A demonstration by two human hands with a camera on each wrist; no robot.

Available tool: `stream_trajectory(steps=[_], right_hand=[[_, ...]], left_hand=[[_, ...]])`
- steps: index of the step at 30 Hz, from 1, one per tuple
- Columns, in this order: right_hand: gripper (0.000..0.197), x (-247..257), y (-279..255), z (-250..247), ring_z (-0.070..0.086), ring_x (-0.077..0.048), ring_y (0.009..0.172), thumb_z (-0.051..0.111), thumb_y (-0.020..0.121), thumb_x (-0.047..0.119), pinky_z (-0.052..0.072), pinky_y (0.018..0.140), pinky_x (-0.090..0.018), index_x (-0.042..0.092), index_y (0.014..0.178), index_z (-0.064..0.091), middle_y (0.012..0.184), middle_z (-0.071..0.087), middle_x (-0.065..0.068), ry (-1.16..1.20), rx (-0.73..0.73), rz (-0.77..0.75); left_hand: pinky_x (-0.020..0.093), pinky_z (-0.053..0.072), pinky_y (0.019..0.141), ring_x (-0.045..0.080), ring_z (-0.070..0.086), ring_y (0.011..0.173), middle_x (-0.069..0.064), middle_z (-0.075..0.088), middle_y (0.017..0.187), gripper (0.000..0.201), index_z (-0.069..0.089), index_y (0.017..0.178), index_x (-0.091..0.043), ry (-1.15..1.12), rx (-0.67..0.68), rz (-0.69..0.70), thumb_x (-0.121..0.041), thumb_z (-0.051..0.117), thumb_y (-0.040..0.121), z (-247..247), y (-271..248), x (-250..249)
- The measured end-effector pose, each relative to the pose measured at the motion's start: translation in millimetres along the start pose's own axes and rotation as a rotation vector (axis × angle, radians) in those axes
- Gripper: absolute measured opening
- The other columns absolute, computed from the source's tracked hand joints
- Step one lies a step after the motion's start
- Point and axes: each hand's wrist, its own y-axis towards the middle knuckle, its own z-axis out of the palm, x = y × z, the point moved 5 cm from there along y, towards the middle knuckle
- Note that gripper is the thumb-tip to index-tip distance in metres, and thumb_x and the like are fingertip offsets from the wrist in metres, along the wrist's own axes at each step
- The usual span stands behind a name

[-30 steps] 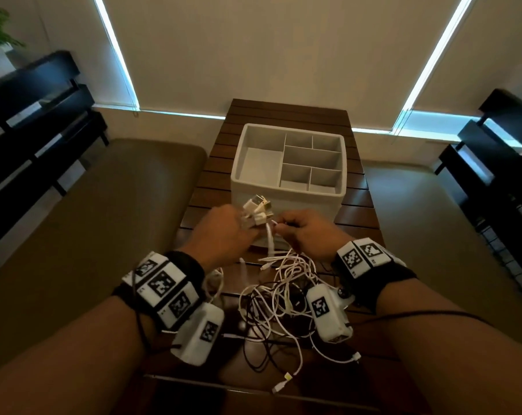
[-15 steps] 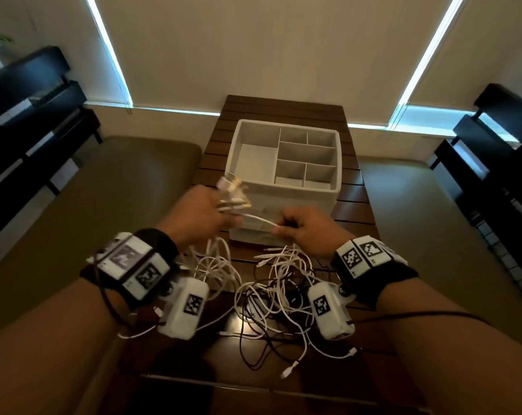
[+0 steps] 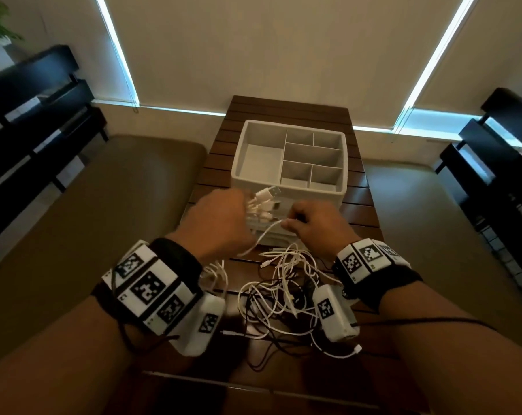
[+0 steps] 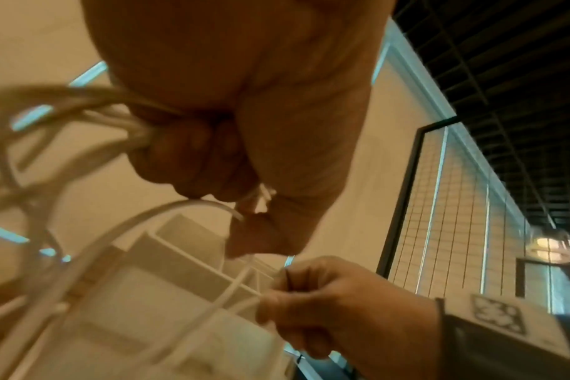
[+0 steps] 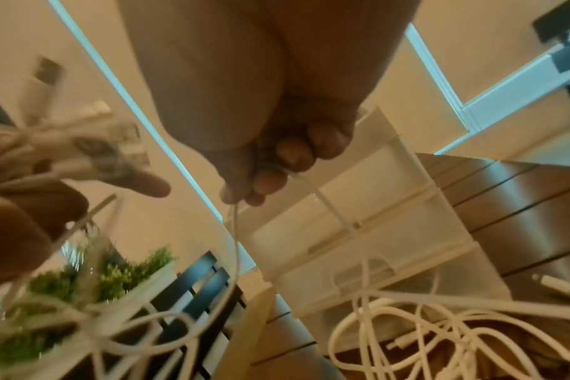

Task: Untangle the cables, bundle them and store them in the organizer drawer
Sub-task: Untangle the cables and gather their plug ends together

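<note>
A tangle of white and black cables [image 3: 283, 292] lies on the dark slatted table [image 3: 358, 205] in front of me. My left hand [image 3: 220, 217] grips a bunch of white cable ends [image 3: 264, 202], their plugs sticking out toward the white organizer [image 3: 289, 158]. My right hand [image 3: 310, 223] pinches one white cable [image 3: 265, 235] that runs across to the left hand. In the left wrist view the left fingers [image 4: 195, 154] curl round several cables. In the right wrist view the right fingers [image 5: 267, 177] pinch a thin white cable [image 5: 234, 231]. The organizer's top compartments hold nothing.
Tan cushioned benches [image 3: 104, 211] flank the table on both sides. Black shelving stands at far left [image 3: 29, 100] and far right [image 3: 499, 163]. A green plant [image 5: 114, 277] shows in the right wrist view. The organizer's drawer fronts [image 5: 358, 257] face me.
My left hand swung out to the left with the cable bunch, then came back in toward the right hand. The right hand kept its pinch and barely moved.
</note>
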Motion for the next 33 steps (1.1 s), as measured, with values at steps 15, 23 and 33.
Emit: stream_trajectory(steps=[15, 23, 33], right_hand=[[0.012, -44.6, -18.9, 5.6, 0.058, -0.009, 0.067, 0.058, 0.094, 0.021, 0.046, 0.061, -0.022, 0.01, 0.09, 0.062, 0.081, 0.066, -0.001, 0.089, 0.165, 0.122], [0.008, -50.7, -12.5, -15.7, 0.061, -0.012, 0.074, 0.065, 0.089, 0.021, 0.045, 0.065, -0.024, 0.016, 0.091, 0.07, 0.077, 0.064, 0.003, 0.048, -0.203, 0.137], [0.015, 24.4, -16.4, 8.8, 0.069, -0.016, 0.069, 0.077, 0.078, 0.02, 0.059, 0.067, -0.039, 0.011, 0.077, 0.064, 0.075, 0.071, -0.002, 0.294, 0.021, -0.046]], left_hand=[[0.026, 0.035, 0.05, 0.017, 0.054, 0.058, -0.003, 0.053, 0.059, 0.021, 0.064, 0.068, -0.018, 0.047, -0.094, -0.115, -0.031, 0.072, 0.082, -42.4, 15.6, 29.4], [0.029, 0.039, 0.06, 0.023, 0.051, 0.059, -0.003, 0.045, 0.056, 0.037, 0.065, 0.071, -0.013, 0.331, -0.106, -0.163, -0.043, 0.086, 0.064, -63.4, 11.0, 48.0], [0.011, 0.035, 0.039, -0.004, 0.047, 0.038, -0.007, 0.06, 0.052, 0.026, 0.07, 0.076, -0.014, -0.393, 0.191, -0.123, -0.039, 0.076, 0.079, 17.2, -4.0, 24.0]])
